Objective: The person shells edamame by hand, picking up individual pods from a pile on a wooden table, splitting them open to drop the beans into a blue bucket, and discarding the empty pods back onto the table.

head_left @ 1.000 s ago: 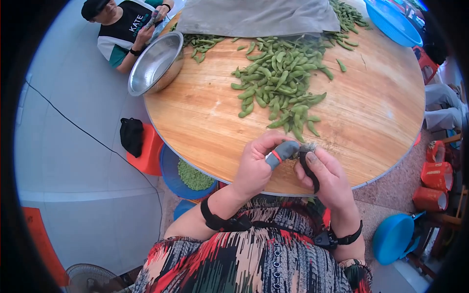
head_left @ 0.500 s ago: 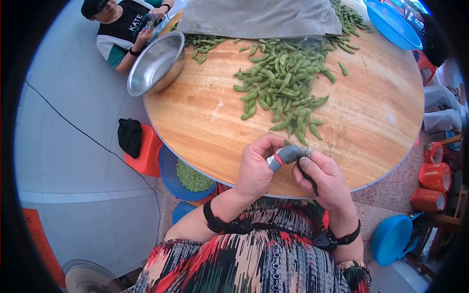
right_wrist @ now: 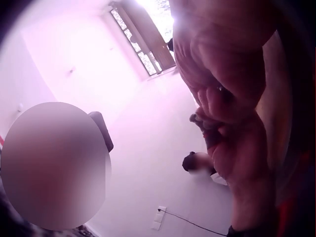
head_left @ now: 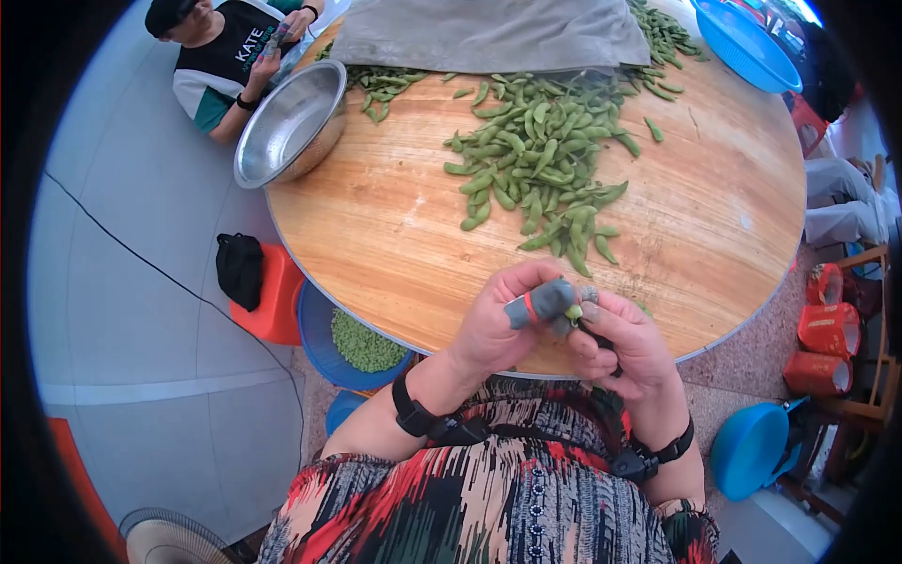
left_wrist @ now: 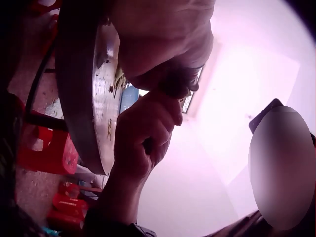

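Close together over the table's front edge, my two hands pinch a small green soybean pod (head_left: 574, 311) in the head view. A grey cover with a red band sits on a digit of my left hand (head_left: 503, 315) and hides part of the pod. My right hand (head_left: 634, 343) has its thumb and curled fingers at the pod's other side, with a dark strip (head_left: 603, 340) partly showing under them. Just beyond lies a loose pile of soybean pods (head_left: 536, 155). In both wrist views the hands are dark and meet at the fingertips, the pod hidden.
A grey cloth (head_left: 489, 38) covers more pods at the back of the round wooden table (head_left: 376, 254). A metal bowl (head_left: 291, 122) stands at the left edge, a blue basket (head_left: 747, 47) at the far right. Below left, a blue basin (head_left: 324, 362) holds shelled beans. Another person (head_left: 221, 56) sits at upper left.
The hands stay close together, their fingers shifting. A light green pod end now shows between the fingertips, and the dark strip has become more hidden under the right fingers.
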Available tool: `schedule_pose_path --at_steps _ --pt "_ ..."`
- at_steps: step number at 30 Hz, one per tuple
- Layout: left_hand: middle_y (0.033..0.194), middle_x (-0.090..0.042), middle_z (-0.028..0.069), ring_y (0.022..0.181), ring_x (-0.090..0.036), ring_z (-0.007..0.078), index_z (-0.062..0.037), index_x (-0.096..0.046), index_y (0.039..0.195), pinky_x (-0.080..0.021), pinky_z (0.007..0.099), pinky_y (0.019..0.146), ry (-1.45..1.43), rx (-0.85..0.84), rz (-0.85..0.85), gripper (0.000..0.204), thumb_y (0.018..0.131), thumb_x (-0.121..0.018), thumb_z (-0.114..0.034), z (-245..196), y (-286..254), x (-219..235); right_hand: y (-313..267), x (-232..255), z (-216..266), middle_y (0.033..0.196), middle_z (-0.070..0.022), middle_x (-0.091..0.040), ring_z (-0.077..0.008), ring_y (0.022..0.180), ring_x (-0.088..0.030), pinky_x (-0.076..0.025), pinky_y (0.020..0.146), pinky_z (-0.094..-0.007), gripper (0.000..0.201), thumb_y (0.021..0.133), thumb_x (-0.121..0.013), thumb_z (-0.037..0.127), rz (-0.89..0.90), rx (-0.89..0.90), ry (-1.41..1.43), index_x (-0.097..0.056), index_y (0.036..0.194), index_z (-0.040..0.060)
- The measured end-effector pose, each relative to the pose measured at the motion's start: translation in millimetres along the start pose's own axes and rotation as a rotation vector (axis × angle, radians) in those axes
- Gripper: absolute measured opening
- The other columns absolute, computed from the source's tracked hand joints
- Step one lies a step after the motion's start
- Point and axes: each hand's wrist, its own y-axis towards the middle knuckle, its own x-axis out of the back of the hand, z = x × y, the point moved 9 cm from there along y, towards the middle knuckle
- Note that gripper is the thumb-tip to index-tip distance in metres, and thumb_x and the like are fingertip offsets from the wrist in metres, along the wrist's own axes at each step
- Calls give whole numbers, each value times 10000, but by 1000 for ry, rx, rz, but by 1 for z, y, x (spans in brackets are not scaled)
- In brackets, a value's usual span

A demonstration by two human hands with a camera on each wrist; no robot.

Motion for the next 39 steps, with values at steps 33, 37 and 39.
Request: schedule_pose_path --at_steps 33,37,39 --pt "847 -584 -14 703 -521 34 -66 -598 950 -403 163 597 166 99 -170 124 842 -618 -125 10 5 7 -17 15 33 622 63 -450 -9 506 -343 -236 434 -166 172 929 -478 214 -281 237 -641 -532 866 64" --pt "792 -588 -20 689 -520 40 -67 -591 868 -411 173 602 187 14 -243 58 839 -620 -107 0 5 10 -19 12 28 642 53 -460 -10 514 -348 -244 434 -169 184 942 -439 184 -226 220 -642 -508 826 60" --pt "826 -588 -4 723 -535 58 -62 -579 877 -422 188 629 240 3 -209 74 834 -622 -106 -1 5 8 -17 9 29 644 52 -460 -10 511 -346 -246 432 -170 176 943 -433 170 -240 213 -640 -511 834 55"
